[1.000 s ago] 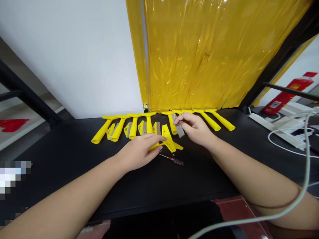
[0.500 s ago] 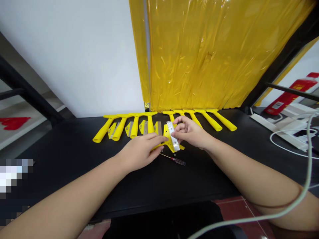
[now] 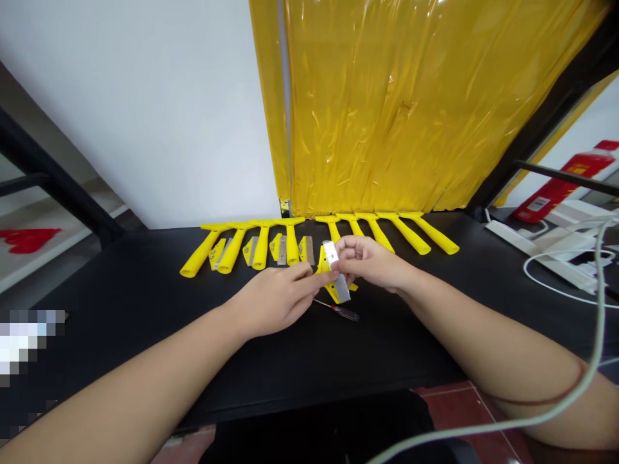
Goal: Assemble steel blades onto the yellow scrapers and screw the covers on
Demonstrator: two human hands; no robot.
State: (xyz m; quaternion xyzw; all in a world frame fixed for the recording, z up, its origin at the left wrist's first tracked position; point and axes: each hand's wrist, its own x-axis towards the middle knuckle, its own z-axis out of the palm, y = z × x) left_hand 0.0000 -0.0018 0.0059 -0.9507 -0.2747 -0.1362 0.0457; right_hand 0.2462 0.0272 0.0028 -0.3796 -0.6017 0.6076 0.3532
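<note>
My left hand [image 3: 275, 301] pinches a yellow plastic scraper head [image 3: 322, 261], most of it hidden behind the fingers. Its index finger stretches across to a silver metal blade [image 3: 343, 290] with holes, which lies along the head's right side. My right hand [image 3: 371, 263] grips this blade between thumb and curled fingers. Just below the hands, a small screwdriver [image 3: 346, 314] with a clear handle rests on the black table [image 3: 377, 354]. Left of the hands stand several yellow heads with metal blades [image 3: 308, 250] fitted.
Several yellow handles [image 3: 264, 245] form a row at the back left, and more yellow handles [image 3: 411, 235] lie at the back right. A yellow plastic sheet [image 3: 411, 109] hangs behind. White power strips [image 3: 541, 254], cables and a red bottle [image 3: 565, 183] are at the right.
The blade and yellow head have tipped slightly and moved a little lower. My left index finger has moved right onto the blade. My right fingers have curled in closer.
</note>
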